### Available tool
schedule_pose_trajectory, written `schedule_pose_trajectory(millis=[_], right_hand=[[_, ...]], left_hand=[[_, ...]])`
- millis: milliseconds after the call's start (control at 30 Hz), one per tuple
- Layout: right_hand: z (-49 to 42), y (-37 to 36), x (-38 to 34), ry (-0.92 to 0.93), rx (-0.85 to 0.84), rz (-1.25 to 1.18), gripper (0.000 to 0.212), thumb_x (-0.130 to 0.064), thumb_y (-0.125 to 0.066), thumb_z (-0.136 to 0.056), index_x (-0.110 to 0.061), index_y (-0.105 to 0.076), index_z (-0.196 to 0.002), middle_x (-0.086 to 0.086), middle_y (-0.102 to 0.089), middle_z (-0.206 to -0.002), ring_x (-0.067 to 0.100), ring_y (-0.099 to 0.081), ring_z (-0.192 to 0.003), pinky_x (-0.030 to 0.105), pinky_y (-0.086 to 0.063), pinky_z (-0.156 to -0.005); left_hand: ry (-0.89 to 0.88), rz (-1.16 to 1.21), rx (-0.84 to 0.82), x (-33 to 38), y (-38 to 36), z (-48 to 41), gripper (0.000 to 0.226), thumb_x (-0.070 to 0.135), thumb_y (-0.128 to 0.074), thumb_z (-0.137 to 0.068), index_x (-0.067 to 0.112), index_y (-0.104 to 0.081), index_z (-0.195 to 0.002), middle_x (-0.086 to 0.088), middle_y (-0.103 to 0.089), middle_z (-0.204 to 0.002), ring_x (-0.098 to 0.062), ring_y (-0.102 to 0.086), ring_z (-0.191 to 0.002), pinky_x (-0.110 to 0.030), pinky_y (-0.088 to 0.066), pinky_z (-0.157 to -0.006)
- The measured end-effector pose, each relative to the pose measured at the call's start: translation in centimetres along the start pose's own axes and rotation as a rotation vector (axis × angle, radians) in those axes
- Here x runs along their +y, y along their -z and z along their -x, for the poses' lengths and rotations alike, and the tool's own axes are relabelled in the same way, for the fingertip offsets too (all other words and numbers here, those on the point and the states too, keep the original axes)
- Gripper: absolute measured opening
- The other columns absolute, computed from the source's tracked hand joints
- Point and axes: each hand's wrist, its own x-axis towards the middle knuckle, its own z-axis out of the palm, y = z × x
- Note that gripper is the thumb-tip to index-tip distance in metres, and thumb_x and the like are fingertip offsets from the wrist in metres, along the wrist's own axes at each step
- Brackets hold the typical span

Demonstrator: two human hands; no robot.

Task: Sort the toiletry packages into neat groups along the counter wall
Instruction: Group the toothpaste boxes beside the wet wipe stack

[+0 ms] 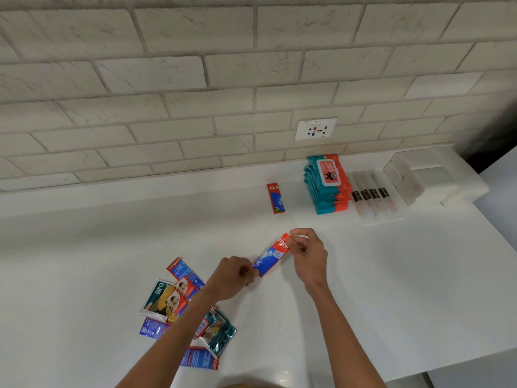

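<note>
A red and blue toothpaste sachet (272,254) is held above the white counter (391,275) between both hands. My left hand (232,277) pinches its lower blue end, my right hand (309,254) pinches its upper red end. Another toothpaste sachet (275,198) lies flat nearer the wall. To its right stand a stack of teal and orange wet wipe packs (326,183), a row of clear toothbrush packs (373,196) and white soap bars (411,177). A loose pile of mixed sachets (179,301) lies under my left forearm.
A pale brick wall (195,93) backs the counter, with a white power socket (316,128) above the wipes. The counter's right edge drops off beyond the soap bars, and its front edge runs along the lower right.
</note>
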Motion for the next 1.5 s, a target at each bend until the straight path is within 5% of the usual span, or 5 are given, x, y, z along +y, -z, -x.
schedule_pose_trajectory(millis=[433, 567, 767, 933, 1500], right_hand=[[-0.7, -1.2, 3.0, -0.112, -0.008, 0.165, 0.029, -0.015, -0.074, -0.099, -0.021, -0.053, -0.118, 0.0, -0.07, -0.105, 0.018, -0.07, -0.1, 0.021, -0.058, -0.07], [-1.0, -1.4, 6.1, 0.01, 0.03, 0.334, 0.018, -0.012, -0.072, -0.1, -0.019, -0.056, -0.104, 0.005, -0.064, -0.113, 0.023, -0.069, -0.104, 0.034, -0.062, -0.088], [0.5, -1.2, 7.8, 0.059, 0.082, 0.343, 0.028, -0.022, -0.056, -0.111, -0.016, -0.057, -0.138, -0.005, -0.058, -0.133, 0.018, -0.064, -0.124, 0.011, -0.054, -0.084], [6.3, -2.0, 11.4, 0.371, 0.042, 0.567, 0.041, -0.012, -0.067, -0.102, -0.004, -0.061, -0.142, 0.015, -0.064, -0.143, 0.027, -0.067, -0.127, 0.045, -0.057, -0.107], [-2.3, 0.6, 10.1, 0.417, -0.233, 1.075, 0.081, -0.062, -0.013, -0.111, -0.007, 0.007, -0.168, 0.011, 0.006, -0.178, 0.023, 0.007, -0.165, 0.044, -0.01, -0.134]], left_hand=[[-0.064, 0.116, -0.082, 2.7, -5.8, -1.8, 0.018, 0.018, -0.062, -0.095, 0.009, -0.074, -0.084, -0.004, -0.073, -0.073, -0.007, -0.064, -0.058, -0.034, -0.058, -0.068], [-0.134, -0.221, 0.015, 3.1, -6.4, -2.4, 0.027, 0.037, -0.057, -0.101, 0.015, -0.064, -0.087, -0.003, -0.069, -0.088, -0.02, -0.061, -0.075, -0.039, -0.054, -0.07], [-0.394, -0.476, 0.116, 1.6, -7.5, -2.4, 0.041, 0.03, -0.05, -0.105, 0.022, -0.051, -0.145, 0.001, -0.052, -0.149, -0.022, -0.046, -0.135, -0.037, -0.046, -0.106], [-0.488, -0.603, 0.121, 0.0, -7.8, -2.6, 0.054, 0.029, -0.039, -0.104, 0.026, -0.036, -0.158, 0.007, -0.035, -0.165, -0.028, -0.036, -0.151, -0.043, -0.041, -0.113], [-0.203, -0.471, 0.154, 3.4, -5.1, -8.5, 0.056, 0.027, -0.042, -0.106, 0.018, -0.029, -0.16, 0.0, -0.027, -0.168, -0.02, -0.026, -0.153, -0.04, -0.031, -0.121]])
